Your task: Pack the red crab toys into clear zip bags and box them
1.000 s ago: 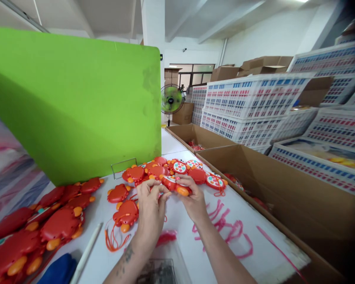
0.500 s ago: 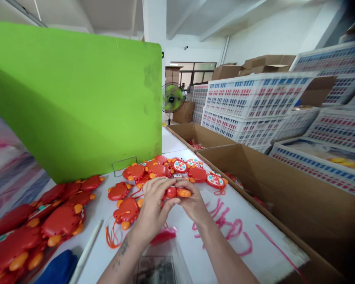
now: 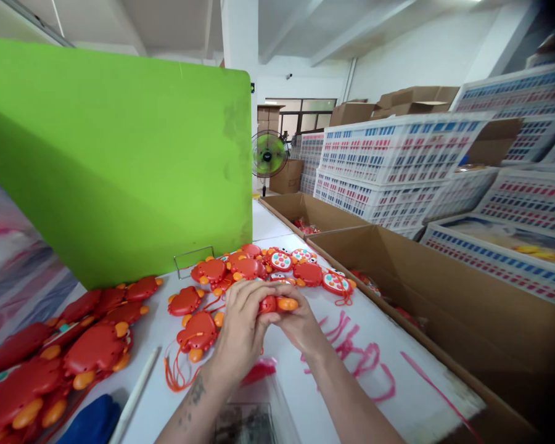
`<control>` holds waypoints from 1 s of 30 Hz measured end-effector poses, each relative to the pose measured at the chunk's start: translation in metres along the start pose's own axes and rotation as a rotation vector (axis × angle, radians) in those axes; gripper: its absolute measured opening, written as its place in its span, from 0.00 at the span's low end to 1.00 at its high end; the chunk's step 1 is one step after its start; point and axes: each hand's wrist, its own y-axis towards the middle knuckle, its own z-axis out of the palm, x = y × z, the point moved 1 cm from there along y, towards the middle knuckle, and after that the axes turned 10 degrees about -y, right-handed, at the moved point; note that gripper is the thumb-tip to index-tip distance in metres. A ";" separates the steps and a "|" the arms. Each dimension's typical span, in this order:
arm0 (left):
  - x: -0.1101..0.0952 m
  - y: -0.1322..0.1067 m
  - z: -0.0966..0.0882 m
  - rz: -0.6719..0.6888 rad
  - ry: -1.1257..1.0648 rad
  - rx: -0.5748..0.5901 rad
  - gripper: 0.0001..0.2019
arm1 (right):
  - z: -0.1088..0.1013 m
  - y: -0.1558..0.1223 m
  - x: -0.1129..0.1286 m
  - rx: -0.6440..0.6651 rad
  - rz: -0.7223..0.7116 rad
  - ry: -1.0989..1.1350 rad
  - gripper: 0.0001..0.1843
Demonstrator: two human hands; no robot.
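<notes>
Between both hands, above the table's middle, is a red crab toy with an orange claw showing; most of it is hidden by fingers. My left hand wraps its left side, thumb below. From the right, my right hand has its fingers curled round the toy. Just beyond lies a group of similar crab toys, some showing white faces with coloured buttons. Left of my left wrist rests another crab toy with an orange cord.
More red toys are piled at left, near a white stick-like tool and a blue cloth-like item. A green panel stands behind. Open cardboard boxes line the right edge, with stacked white crates beyond.
Both hands stay on the crab toy. The left fingers and thumb have shifted slightly around it; the toys on the table have not moved.
</notes>
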 end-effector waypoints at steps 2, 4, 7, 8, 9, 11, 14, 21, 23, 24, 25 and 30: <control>-0.001 -0.002 0.002 0.004 0.029 -0.030 0.16 | 0.002 -0.001 0.000 0.001 -0.010 0.004 0.18; 0.000 -0.004 0.004 -0.004 0.047 -0.073 0.16 | 0.005 -0.001 -0.001 0.020 -0.014 0.010 0.17; 0.003 -0.006 0.003 -0.027 0.038 -0.128 0.15 | 0.007 -0.002 -0.004 0.036 -0.017 0.014 0.17; 0.003 -0.006 0.003 -0.036 0.024 -0.126 0.14 | 0.007 -0.002 -0.005 0.031 -0.019 0.013 0.17; 0.004 -0.005 0.002 -0.046 0.006 -0.115 0.14 | 0.007 -0.002 -0.005 0.021 -0.023 0.007 0.17; 0.006 -0.003 0.002 -0.065 -0.029 -0.079 0.13 | 0.004 0.000 -0.006 -0.010 -0.033 -0.021 0.16; 0.008 -0.001 0.003 -0.127 -0.034 -0.101 0.20 | -0.003 0.004 -0.006 -0.113 -0.062 -0.050 0.18; 0.008 -0.001 0.008 -0.484 -0.133 -0.172 0.11 | -0.016 0.011 -0.002 -0.323 -0.087 -0.087 0.19; 0.007 0.000 0.009 -0.567 -0.267 -0.095 0.09 | -0.016 0.012 0.000 -0.345 -0.095 -0.090 0.19; 0.008 0.000 0.010 -0.607 -0.359 -0.073 0.10 | -0.016 0.012 0.000 -0.345 -0.095 -0.089 0.18; 0.009 0.000 0.012 -0.647 -0.463 -0.059 0.12 | -0.015 0.012 0.001 -0.337 -0.096 -0.090 0.17; 0.012 -0.002 0.015 -0.810 -0.846 0.028 0.19 | -0.015 0.012 0.002 -0.290 -0.136 -0.107 0.15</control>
